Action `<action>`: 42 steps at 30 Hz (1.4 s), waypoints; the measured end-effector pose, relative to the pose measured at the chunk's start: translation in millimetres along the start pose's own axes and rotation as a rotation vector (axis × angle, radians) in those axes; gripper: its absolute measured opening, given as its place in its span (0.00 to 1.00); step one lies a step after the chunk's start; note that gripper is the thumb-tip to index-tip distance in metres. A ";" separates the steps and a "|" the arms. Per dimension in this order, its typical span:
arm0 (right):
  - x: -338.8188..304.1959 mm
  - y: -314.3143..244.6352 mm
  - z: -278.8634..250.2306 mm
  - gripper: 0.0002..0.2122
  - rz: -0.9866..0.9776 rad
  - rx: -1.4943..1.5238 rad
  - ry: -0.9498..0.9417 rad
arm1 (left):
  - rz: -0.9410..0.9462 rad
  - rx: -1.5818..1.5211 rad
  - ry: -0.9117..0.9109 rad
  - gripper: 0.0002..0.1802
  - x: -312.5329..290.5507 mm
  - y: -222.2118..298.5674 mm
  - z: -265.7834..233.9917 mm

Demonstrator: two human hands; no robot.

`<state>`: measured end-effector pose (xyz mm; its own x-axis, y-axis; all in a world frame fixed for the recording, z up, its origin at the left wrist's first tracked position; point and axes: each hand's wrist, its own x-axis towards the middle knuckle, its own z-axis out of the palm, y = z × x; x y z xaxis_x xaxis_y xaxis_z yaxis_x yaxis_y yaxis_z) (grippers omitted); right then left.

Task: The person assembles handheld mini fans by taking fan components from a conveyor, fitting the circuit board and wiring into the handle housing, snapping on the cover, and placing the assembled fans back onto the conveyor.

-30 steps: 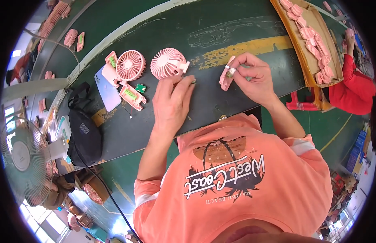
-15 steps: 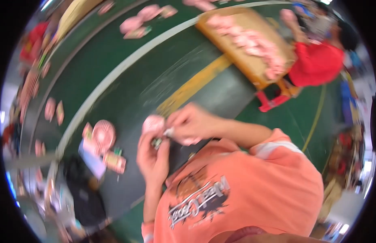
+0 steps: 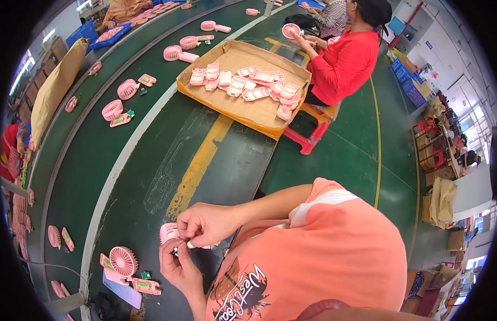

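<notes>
Close to my body at the bench edge, my left hand (image 3: 179,267) is closed around a pink handheld fan (image 3: 168,231). Its round head shows behind my fingers; most of the rest is covered. My right hand (image 3: 208,223) bends over it, fingertips pinched on a small white piece (image 3: 190,245) at the fan. What this piece is, I cannot make out. To the left of my hands lie another pink fan (image 3: 123,261) and an opened pink handle part (image 3: 146,286) with a green strip inside, beside a pale blue flat object (image 3: 121,289).
A cardboard tray (image 3: 205,99) of pink casing parts (image 3: 264,77) stands ahead on the bench. Beyond it a person in red (image 3: 345,64) sits on a red stool (image 3: 307,140), holding a fan. More fans (image 3: 112,110) lie along the green conveyor belt (image 3: 93,155) at left.
The view has turned and sharpened from a blur, so tray and person now appear farther left. Both hands stay together at the fan, the right hand still pinching the white piece.
</notes>
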<state>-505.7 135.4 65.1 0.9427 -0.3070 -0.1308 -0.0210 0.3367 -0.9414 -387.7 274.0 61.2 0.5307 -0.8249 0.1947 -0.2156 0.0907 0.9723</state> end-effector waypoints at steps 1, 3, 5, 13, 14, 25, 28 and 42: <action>3.6 7.9 -2.4 0.06 -0.336 -0.308 0.031 | -0.018 0.007 0.014 0.03 0.8 0.4 0.2; 4.2 14.8 1.0 0.06 -0.695 -0.672 0.094 | -0.060 -0.003 0.013 0.04 0.6 -1.6 -1.2; 3.9 12.7 2.9 0.06 -0.776 -0.757 0.125 | -0.104 -0.014 0.015 0.05 1.4 0.9 -3.4; 0.0 -0.5 -0.4 0.07 -0.408 -0.394 0.119 | -0.040 0.072 -0.014 0.15 11.2 1.3 -17.9; 1.2 -4.5 -2.5 0.06 -0.452 -0.439 0.113 | -0.043 0.073 -0.011 0.15 12.9 3.2 -22.2; -4.7 -22.5 -2.5 0.06 -0.138 -0.142 0.069 | -0.343 -0.283 -0.177 0.14 16.5 29.2 -36.1; 1.2 -13.1 -4.5 0.06 -0.223 -0.189 0.052 | -0.328 -0.302 -0.014 0.11 12.6 25.5 -31.3; 4.0 -13.3 -10.7 0.04 -0.194 -0.186 0.035 | -0.345 -0.546 -0.118 0.15 11.6 9.9 -19.9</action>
<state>-505.3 120.1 73.8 0.9229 -0.3819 0.0495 0.0946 0.1001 -0.9905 -367.4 276.4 75.6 0.3945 -0.9102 -0.1259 0.4147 0.0541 0.9083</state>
